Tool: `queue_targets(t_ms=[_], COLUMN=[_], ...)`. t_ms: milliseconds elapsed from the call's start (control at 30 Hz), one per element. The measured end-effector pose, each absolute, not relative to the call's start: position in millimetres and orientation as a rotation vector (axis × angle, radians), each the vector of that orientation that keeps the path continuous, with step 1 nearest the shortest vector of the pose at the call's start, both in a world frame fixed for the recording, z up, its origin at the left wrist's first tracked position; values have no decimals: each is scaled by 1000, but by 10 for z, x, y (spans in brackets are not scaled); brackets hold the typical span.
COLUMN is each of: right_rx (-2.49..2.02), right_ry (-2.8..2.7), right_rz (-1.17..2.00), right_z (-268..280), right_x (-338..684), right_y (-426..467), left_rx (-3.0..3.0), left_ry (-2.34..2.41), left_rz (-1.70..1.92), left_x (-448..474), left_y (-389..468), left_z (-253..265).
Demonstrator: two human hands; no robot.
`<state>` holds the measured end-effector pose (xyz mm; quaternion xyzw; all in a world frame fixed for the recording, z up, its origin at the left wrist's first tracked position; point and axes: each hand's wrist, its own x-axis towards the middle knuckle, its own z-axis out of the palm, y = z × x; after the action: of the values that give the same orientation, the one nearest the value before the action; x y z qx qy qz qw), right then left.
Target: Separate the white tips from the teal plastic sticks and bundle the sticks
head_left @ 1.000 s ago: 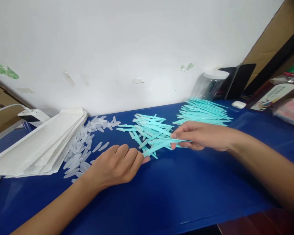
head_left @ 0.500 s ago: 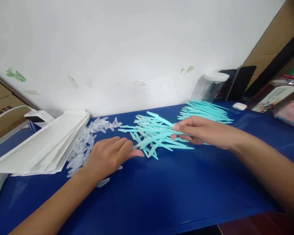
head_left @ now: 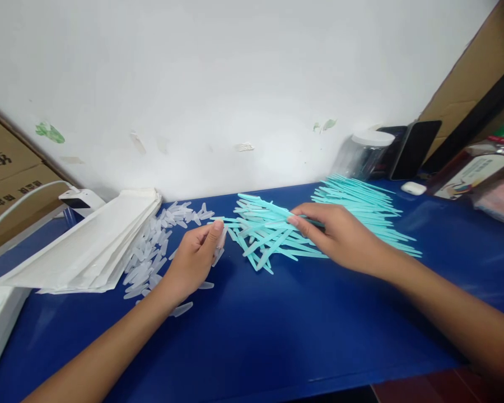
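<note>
My right hand [head_left: 340,238] pinches a turquoise eyebrow razor [head_left: 262,205] between thumb and fingers, its far end pointing left over a loose pile of turquoise razors [head_left: 273,243]. To the left, my left hand [head_left: 197,252] is closed, with the thumb on top. Translucent blade caps [head_left: 219,254] stick out below its fingers; how many it holds is hidden. Behind and beside that hand lies a scattered heap of the same caps [head_left: 149,252]. Beyond my right hand more turquoise razors [head_left: 357,196] lie roughly side by side.
White paper envelopes [head_left: 96,240] are stacked at the left, near a white device with a cable [head_left: 83,201]. At the back right stand a clear jar with a white lid [head_left: 365,154], a dark phone [head_left: 415,150] and a bottle [head_left: 472,168]. A small white case [head_left: 413,188] lies before them.
My left hand has drawn back left from the razor pile and turned thumb-up, with caps showing in it. My right hand has shifted slightly left, still pinching a razor. The view has shifted slightly.
</note>
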<state>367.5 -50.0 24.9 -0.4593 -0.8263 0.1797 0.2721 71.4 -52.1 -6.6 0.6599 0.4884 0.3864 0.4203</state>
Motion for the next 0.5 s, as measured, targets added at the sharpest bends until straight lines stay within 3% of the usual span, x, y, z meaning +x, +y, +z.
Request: queue_targets(t_ms=[500], right_rx=[-1144], right_ry=[-2216], right_rz=[570], right_z=[142], right_x=[3482], right_y=[-620], left_rx=[1706], left_ry=[1233], left_rz=[887], left_x=[788], left_y=[-625], left_z=[-32])
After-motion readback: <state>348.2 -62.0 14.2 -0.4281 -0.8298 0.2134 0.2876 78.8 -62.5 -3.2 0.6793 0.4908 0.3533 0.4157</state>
